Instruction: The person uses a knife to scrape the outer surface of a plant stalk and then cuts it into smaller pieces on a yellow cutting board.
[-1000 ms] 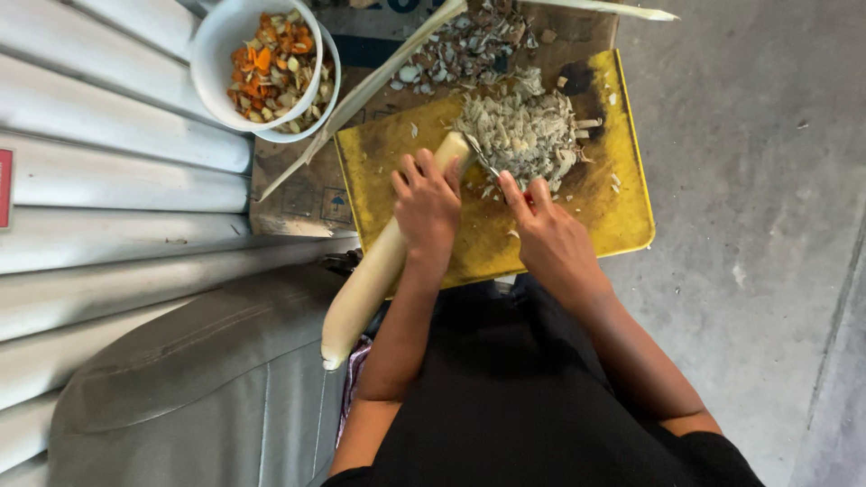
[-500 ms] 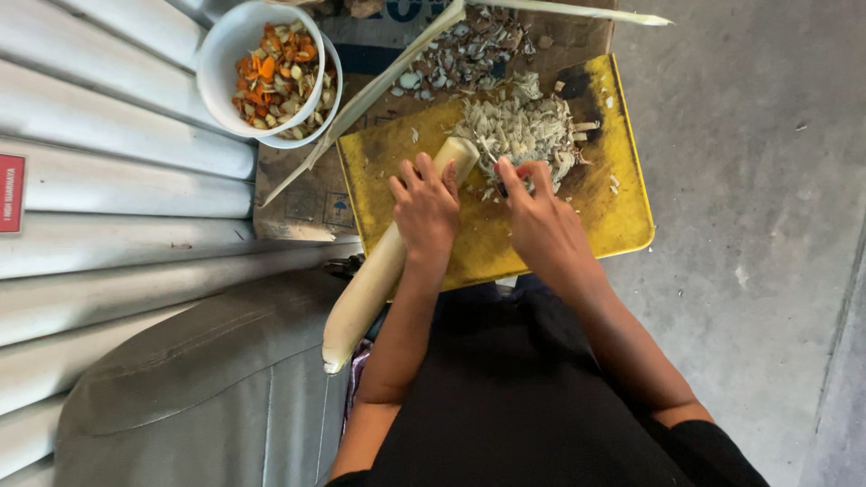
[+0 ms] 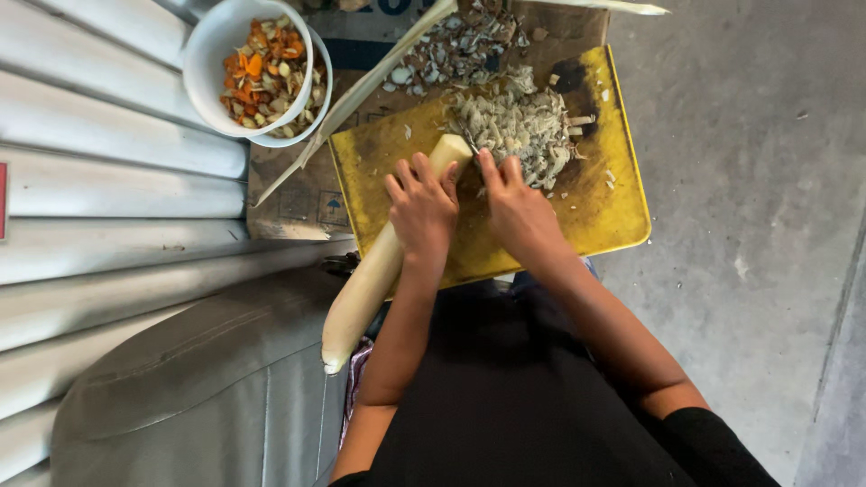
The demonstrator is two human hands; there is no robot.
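Hands at yellow cutting board (image 3: pixel 622 212), slicing pale stalk (image 3: pixel 370 280).
Left hand (image 3: pixel 422 209) clamped on the stalk, whose tip lies on the board. Right hand (image 3: pixel 516 209) closed on a knife, blade largely hidden beside chopped pile (image 3: pixel 519 126). White bowl (image 3: pixel 212 54) stands apart.

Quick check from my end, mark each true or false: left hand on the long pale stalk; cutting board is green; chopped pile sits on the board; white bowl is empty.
1. The left hand grips the long pale stalk: true.
2. The cutting board is green: false, it is yellow.
3. The chopped pile lies on the board, beyond the right hand: true.
4. The white bowl is empty: false, it holds orange and pale cut pieces.
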